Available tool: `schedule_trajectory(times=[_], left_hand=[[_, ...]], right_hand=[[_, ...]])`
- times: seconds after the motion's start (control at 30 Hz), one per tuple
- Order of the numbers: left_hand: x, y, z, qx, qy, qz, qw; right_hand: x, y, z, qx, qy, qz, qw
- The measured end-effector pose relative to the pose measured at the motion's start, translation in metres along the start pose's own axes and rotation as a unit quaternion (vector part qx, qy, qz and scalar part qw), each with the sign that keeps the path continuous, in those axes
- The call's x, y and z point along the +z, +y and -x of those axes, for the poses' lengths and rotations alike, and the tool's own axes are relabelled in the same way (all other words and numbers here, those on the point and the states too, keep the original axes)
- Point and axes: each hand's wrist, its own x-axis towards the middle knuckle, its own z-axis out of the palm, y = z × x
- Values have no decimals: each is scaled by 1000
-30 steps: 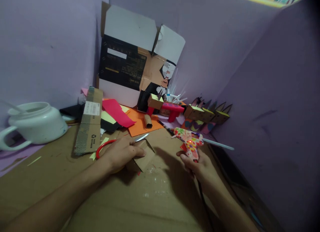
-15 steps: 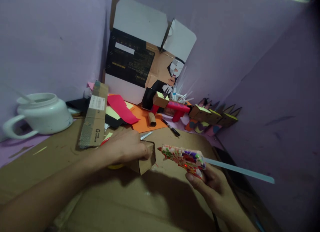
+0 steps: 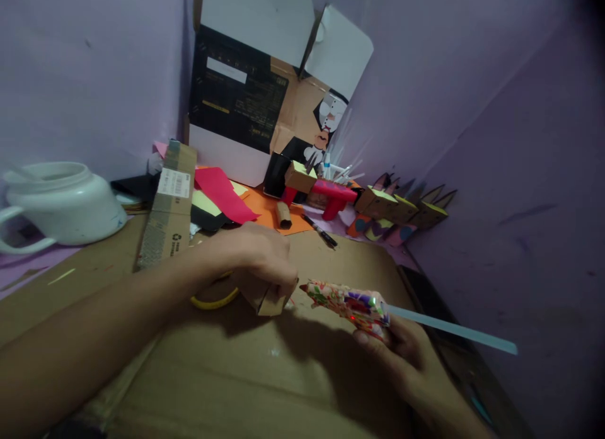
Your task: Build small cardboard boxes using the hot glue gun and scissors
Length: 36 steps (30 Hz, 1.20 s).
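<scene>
My left hand [image 3: 265, 256] is closed around a small folded cardboard box [image 3: 271, 302], its fingers pressing at the open end; much of the piece is hidden under the palm. In my right hand [image 3: 397, 351] is a flower-patterned hot glue gun [image 3: 347, 302] with a small red light lit. A long translucent glue stick [image 3: 454, 327] sticks out of its back. The gun's nozzle points left and sits right by the box's edge; whether they touch I cannot tell. Beside the left wrist lies a yellow ring [image 3: 215, 300], partly covered by the forearm.
A cardboard sheet [image 3: 227, 376] covers the table. Behind stand a white pot [image 3: 61, 206], a flattened cardboard strip [image 3: 165, 206], red paper [image 3: 227, 193], a black pen [image 3: 320, 231], a pink gun-shaped thing [image 3: 333, 196], small cardboard boxes with pointed tops [image 3: 378, 203] and a large opened carton [image 3: 241, 99].
My left hand has turned over the cardboard box and moved it slightly right, closer to the nozzle. The glue gun stays nearly in place. The whole view has shifted a little.
</scene>
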Motion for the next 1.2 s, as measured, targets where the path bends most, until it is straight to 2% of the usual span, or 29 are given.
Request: schedule_trajectory(times=[0.47, 0.73, 0.93, 1.2], left_hand=[[4, 6, 5, -8, 11, -6, 1000], [6, 5, 4, -11, 23, 10, 1000], [7, 3, 3, -11, 37, 13, 999], [5, 6, 6, 1, 24, -9, 1000]], right_hand=[[7, 8, 2, -3, 52, 97, 994], [16, -1, 3, 2, 67, 98, 993], [17, 7, 5, 28, 53, 88, 994], [17, 3, 8, 30, -30, 12, 999]])
